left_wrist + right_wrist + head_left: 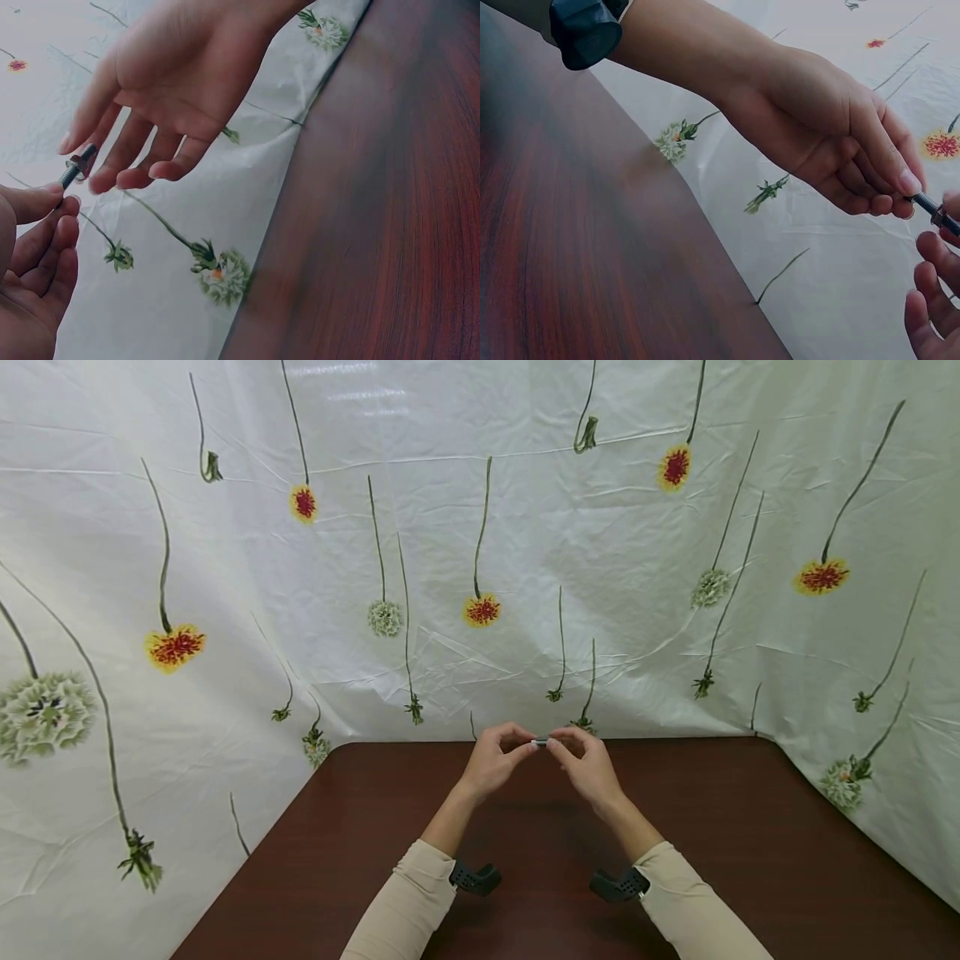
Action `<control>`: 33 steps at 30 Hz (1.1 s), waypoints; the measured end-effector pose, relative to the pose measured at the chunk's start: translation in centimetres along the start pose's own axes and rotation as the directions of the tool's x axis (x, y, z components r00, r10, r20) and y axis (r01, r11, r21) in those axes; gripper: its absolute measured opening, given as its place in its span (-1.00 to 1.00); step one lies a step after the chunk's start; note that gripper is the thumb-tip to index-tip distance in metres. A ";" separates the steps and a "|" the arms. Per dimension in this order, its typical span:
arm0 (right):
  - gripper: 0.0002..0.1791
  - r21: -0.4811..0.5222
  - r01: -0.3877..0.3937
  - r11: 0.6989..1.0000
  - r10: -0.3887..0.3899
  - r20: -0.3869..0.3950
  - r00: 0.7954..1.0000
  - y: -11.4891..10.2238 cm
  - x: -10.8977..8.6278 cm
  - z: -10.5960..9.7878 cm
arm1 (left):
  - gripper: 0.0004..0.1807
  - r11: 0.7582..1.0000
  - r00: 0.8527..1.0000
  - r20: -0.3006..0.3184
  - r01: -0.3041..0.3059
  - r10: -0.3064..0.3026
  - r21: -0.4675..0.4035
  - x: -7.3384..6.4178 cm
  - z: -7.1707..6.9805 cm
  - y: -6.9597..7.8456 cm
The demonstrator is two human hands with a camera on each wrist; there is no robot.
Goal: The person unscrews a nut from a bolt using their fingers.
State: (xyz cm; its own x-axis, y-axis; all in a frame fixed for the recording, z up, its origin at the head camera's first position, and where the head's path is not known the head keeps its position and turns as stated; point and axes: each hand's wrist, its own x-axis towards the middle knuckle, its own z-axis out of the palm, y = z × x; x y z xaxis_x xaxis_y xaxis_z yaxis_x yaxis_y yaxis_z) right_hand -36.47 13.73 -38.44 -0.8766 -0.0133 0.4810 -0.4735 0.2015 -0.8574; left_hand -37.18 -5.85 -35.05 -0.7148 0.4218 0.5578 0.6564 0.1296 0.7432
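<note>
One bolt [541, 742] runs crosswise above the tabletop [712, 827], long axis from left to right: the left hand [491, 764] pinches one end in its fingers; the right hand [590, 768], nearer the nut [937, 217], has thumb and fingers round it.

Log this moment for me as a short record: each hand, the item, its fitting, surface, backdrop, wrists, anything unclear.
left hand: thumb and fingers pinch one end of the bolt
right hand: thumb and finger around the nut, other fingers spread
item: threaded metal bolt, held off the table
fitting: nut on the bolt, partway along the shank
surface: dark reddish-brown table
backdrop: pale cloth printed with flowers
wrists: dark band on each, below light sleeves
unclear: bolt end inside the left fingertips is hidden
</note>
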 end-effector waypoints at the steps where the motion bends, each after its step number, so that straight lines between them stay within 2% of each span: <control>1: -0.74 -0.012 -0.007 1.000 0.007 -0.007 1.000 0.0 0.0 0.0 | -0.83 1.000 1.000 0.000 -0.002 0.002 0.001 0.0 0.0 0.0; 6: -0.80 -0.053 0.011 0.999 -0.012 -0.019 1.000 0.0 0.1 0.0 | -0.83 1.000 1.000 0.002 -0.005 0.005 -0.008 -0.1 -0.1 0.1; 10: -0.71 -0.028 0.016 0.999 -0.016 0.000 1.000 -0.1 0.0 -0.1 | -0.83 1.000 1.000 0.000 -0.008 0.008 -0.006 -0.1 -0.1 0.1; 15: -0.75 -0.016 -0.008 1.000 0.007 -0.012 1.000 -0.2 0.0 0.0 | -0.84 1.000 1.000 -0.011 -0.015 0.015 0.007 -0.1 0.0 0.0; 19: -0.79 -0.022 0.011 1.000 -0.011 -0.005 1.000 -0.1 0.0 0.0 | -0.85 1.000 1.000 -0.014 -0.009 0.009 0.006 -0.1 0.0 0.0; 24: -0.71 -0.006 0.013 1.000 -0.013 0.012 1.000 0.1 0.0 0.0 | -0.84 1.000 1.000 -0.012 -0.009 0.009 -0.003 -0.1 0.0 0.1; 29: -0.76 -0.011 -0.001 1.000 0.001 -0.013 1.000 0.1 0.2 0.1 | -0.84 1.000 1.000 -0.011 -0.007 0.007 0.004 -0.1 0.0 0.1; 33: -0.80 -0.008 0.021 1.000 -0.021 -0.011 1.000 0.1 0.1 0.0 | -0.85 1.000 1.000 -0.015 -0.004 0.004 0.001 -0.1 0.0 0.1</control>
State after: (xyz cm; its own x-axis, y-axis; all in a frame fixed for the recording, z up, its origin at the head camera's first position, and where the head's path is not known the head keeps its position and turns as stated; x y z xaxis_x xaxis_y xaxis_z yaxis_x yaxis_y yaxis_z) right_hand -36.62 13.77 -38.48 -0.8653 -0.0071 0.5011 -0.4914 0.2090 -0.8455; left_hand -37.02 -5.86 -35.02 -0.7160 0.4084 0.5662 0.6593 0.1291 0.7407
